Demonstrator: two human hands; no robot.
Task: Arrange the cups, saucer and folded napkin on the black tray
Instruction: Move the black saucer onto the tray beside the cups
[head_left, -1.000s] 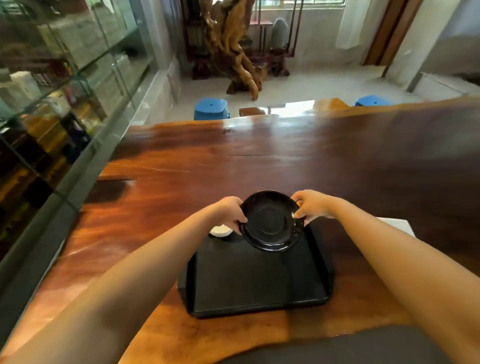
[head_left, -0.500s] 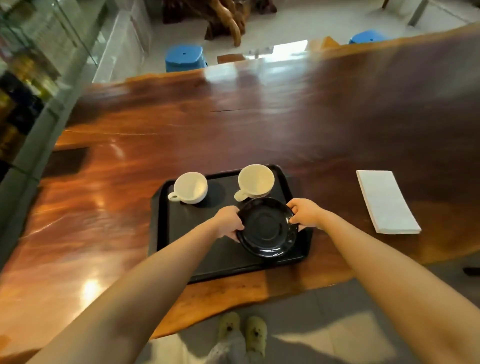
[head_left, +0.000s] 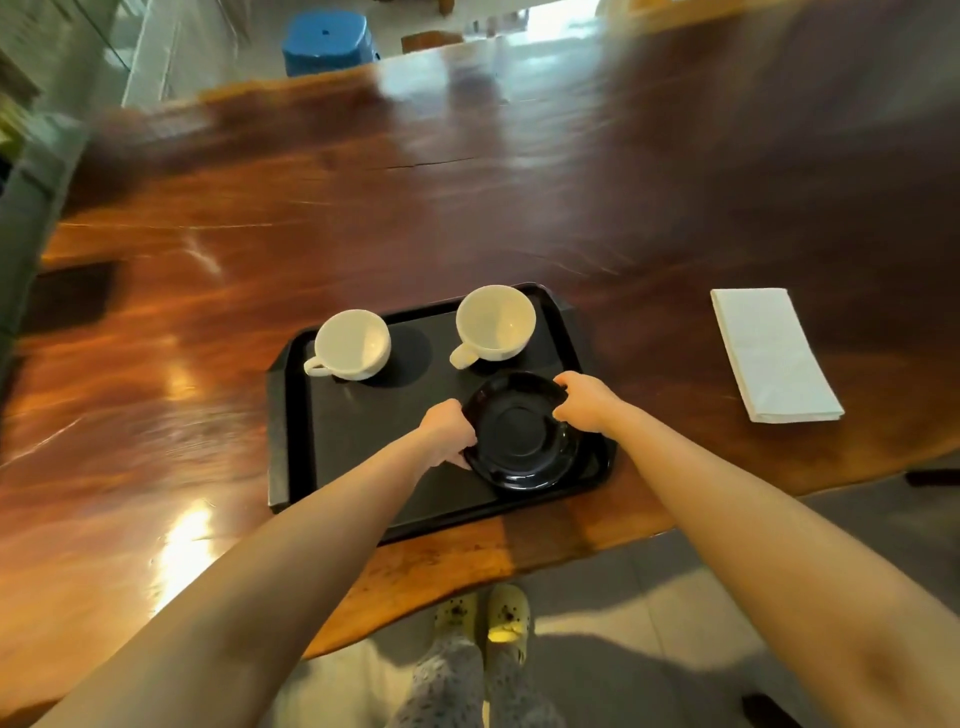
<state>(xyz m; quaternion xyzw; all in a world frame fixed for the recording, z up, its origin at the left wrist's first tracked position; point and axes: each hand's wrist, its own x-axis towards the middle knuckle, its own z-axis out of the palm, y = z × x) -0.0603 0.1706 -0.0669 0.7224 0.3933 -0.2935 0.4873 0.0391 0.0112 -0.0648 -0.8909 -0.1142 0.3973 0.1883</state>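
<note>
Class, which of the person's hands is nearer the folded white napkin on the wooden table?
Right. The right hand grips the black saucer's rim nearest the folded white napkin; the left hand holds the far rim.

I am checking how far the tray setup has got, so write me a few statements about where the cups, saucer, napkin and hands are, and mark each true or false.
1. Both white cups, the left cup and the right cup, stand upright on the black tray. True.
2. The folded napkin lies on the tray. False: it lies on the wooden table, to the right of the tray.
3. The left hand and right hand grip opposite edges of the black saucer. True.
4. A cup sits on the saucer. False: the saucer is bare.
5. The saucer is over the tray's near right corner. True.
</note>
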